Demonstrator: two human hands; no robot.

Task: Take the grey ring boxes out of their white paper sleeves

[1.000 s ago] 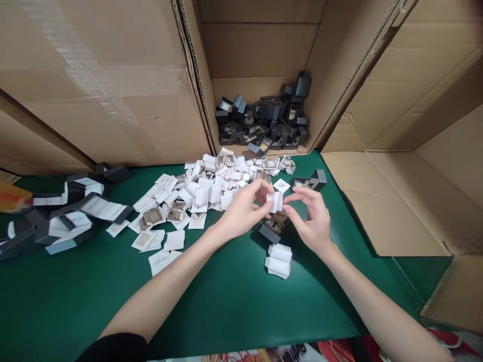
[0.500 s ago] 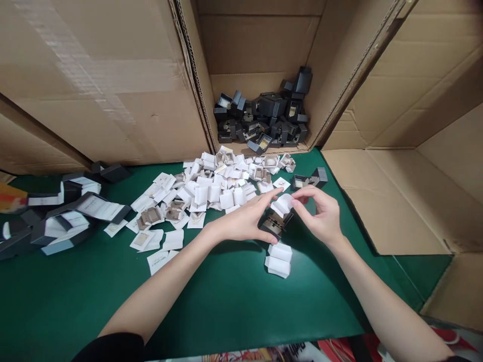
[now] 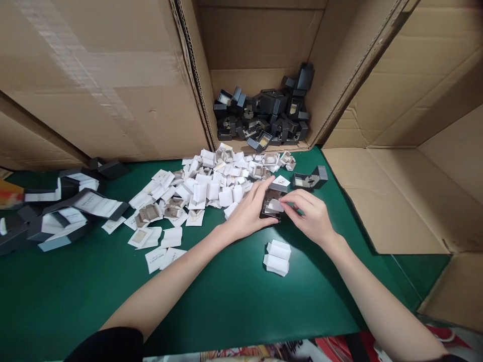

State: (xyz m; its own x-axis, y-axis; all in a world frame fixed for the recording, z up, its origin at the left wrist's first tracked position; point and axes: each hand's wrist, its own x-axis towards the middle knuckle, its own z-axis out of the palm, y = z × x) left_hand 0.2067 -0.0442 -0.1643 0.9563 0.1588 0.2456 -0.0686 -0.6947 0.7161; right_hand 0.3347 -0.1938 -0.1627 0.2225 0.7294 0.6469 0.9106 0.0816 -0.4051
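Note:
A small black hinged box (image 3: 278, 189) stands with its lid raised on the green table. Around its left side is my left hand (image 3: 245, 213), thumb at the near edge and fingers along the far part, closed on it. My right hand (image 3: 313, 216) pinches a folded white card insert (image 3: 274, 205) between thumb and fingertips, down in the box opening. How deep the insert sits is partly hidden by my fingers. Nearer to me lies another folded white card insert (image 3: 277, 257), flat on the table. Beyond my right hand sits a second open black box (image 3: 310, 179).
A heap of white card inserts (image 3: 199, 191) spreads left of my hands. Several larger black boxes with white linings (image 3: 100, 204) lie at far left. Black boxes (image 3: 269, 105) are piled inside a cardboard carton (image 3: 260, 37) behind. A cardboard flap (image 3: 377, 211) covers the table's right side.
The white insert has gone from above the black box down into its opening, with my right hand lower and further left. My left hand has closed in around the box, which has shifted slightly away.

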